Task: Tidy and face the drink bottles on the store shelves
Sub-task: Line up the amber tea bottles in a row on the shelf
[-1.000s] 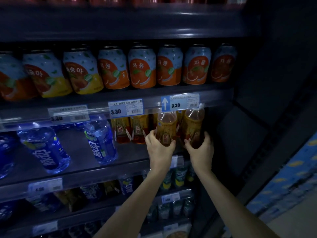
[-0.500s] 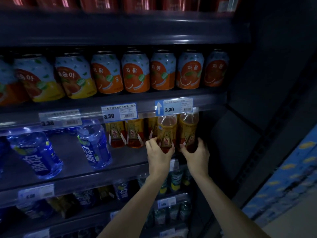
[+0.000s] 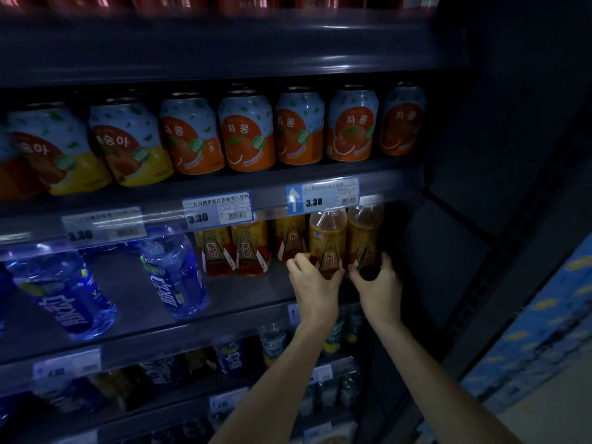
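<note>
The scene is dimly lit. Glare is caught along the upper shelf (image 3: 333,67) front edge; the right side is lost in shadow; corners are bowed and blurred.

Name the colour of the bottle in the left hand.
The bottle is amber-orange with a yellow label; head view.

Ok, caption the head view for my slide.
Left hand holds the left amber bottle, right hand the right amber bottle, under a row of orange cans.

Red cans (image 3: 224,0), top shelf: cut off by upper edge.
Leftmost price tag (image 3: 104,224): print blurred by glare.
Left amber bottle (image 3: 328,238), right amber bottle (image 3: 363,235): caps behind shelf rail (image 3: 272,200); bases covered by left hand (image 3: 315,285), right hand (image 3: 379,283).
Lower-shelf bottles (image 3: 272,342): labels too dark to read.
</note>
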Available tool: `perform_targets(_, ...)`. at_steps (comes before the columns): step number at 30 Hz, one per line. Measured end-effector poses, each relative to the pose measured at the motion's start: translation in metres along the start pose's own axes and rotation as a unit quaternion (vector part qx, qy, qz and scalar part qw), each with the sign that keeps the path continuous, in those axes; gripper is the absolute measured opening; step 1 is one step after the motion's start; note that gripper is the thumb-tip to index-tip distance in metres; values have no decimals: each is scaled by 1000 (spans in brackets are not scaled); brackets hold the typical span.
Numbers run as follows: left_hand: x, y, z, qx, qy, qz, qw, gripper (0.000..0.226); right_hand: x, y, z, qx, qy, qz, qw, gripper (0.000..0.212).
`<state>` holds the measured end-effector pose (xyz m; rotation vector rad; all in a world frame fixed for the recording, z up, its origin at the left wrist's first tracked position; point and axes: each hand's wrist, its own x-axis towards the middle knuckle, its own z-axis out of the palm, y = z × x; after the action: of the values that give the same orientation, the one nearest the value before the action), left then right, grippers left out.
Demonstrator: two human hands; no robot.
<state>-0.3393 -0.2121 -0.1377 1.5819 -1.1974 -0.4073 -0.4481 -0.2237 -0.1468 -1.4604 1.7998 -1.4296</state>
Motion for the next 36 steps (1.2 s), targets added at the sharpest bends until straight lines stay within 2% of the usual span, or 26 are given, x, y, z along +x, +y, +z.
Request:
perform_targets(11, 1, -2, -3, 6, 1, 5, 1000, 55, -2, -5, 0, -28, 11, -16, 999, 45)
perform_targets(21, 3, -4, -10, 18, -20, 9, 1000, 57, -7, -14, 1, -25, -3, 7, 1000, 50)
perform_targets(23, 3, -7, -16, 24, -33, 8, 999, 60, -14, -17, 3, -31, 10, 23, 999, 57)
perform_targets(25, 2, -12, -26, 51, -39, 17, 998, 63, -25, -21, 4, -61, 46, 42, 996, 67)
perform_targets(28, 2, -17, -47, 102, -44, 35, 993, 68, -41, -29, 7, -98, 86, 19, 991, 63)
perform_targets(31, 3, -20, -74, 110, -51, 36, 992, 67, -58, -42, 14, -110, 80, -2, 991, 61)
perform_targets(36, 0, -29, -129, 62, -71, 8, 996, 60, -102, -69, 37, -93, 63, -16, 994, 60)
